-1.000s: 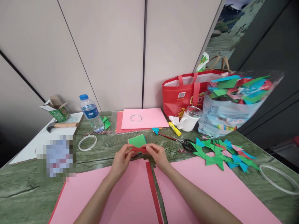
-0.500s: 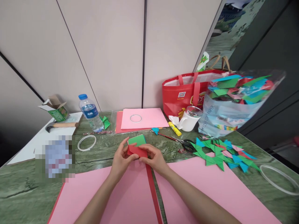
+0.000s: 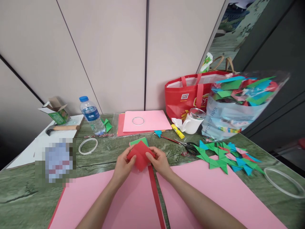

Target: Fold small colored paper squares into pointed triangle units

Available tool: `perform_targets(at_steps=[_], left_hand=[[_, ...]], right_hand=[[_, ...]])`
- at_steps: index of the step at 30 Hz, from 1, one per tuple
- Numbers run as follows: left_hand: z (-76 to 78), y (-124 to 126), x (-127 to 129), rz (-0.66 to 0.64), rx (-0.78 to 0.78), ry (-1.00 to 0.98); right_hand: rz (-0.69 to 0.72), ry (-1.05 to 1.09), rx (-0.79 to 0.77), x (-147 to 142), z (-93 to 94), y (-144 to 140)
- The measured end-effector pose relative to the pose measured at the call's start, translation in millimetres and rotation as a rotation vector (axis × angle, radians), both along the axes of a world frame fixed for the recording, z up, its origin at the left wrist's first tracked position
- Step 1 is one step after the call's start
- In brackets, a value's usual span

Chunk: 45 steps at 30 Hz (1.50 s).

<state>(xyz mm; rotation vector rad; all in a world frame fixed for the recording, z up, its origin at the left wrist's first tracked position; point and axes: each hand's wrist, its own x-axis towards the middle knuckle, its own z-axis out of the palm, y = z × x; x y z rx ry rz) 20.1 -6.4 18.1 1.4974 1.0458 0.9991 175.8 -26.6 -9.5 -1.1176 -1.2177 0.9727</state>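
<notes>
Both hands hold a small red paper square just above the green marble table, turned so it looks like a diamond. My left hand pinches its left corner. My right hand pinches its right corner. Behind the red square lies a small green paper square. Under my wrists lie two large pink sheets, with a long red paper strip between them.
Folded green, blue and pink paper pieces are heaped at the right, near scissors, a glue stick, a white mug, a clear bag of folded paper and a red tote. A water bottle, tape ring and hammer lie at the left.
The red paper was a thin folded strip between my fingers; it has been opened out into a full square and turned to a diamond. My hands stayed in place.
</notes>
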Motion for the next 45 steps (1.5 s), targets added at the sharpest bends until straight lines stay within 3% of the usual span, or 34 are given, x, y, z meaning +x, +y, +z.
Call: perform_targets(at_steps=[5, 10, 14, 19, 23, 26, 34, 41, 45], left_hand=[[-2.0, 1, -1, -0.046, 0.028, 0.062], [-1.4, -5, 1, -0.207, 0.282, 0.219], [3.2, -11, 3, -0.204, 0.389, 0.28], [10.9, -13, 4, -0.163, 0.283, 0.267], [9.4, -7, 4, -0.025, 0.021, 0.096], [6.6, -4, 4, -0.023, -0.111, 0.017], [4.3, -2, 1, -0.092, -0.219, -0.055], [-0.9, -1, 2, 0.005, -0.223, -0.065], [0.8, -2, 2, -0.014, -0.225, -0.071]], right_hand=[[0.02, 0.101, -0.109, 0, -3.8, 3], [-0.013, 0.281, -0.152, 2, -10.6, 7], [0.041, 0.303, -0.119, 3, -6.3, 5], [0.058, 0.186, -0.037, 1, 4.8, 3], [0.08, 0.244, -0.047, 0, 3.9, 3], [0.085, 0.276, -0.09, -1, -0.3, 3], [0.116, 0.23, -0.052, -2, 0.5, -1], [0.119, 0.209, -0.063, -2, 2.6, 0], [0.073, 0.207, -0.082, -1, 1.3, 1]])
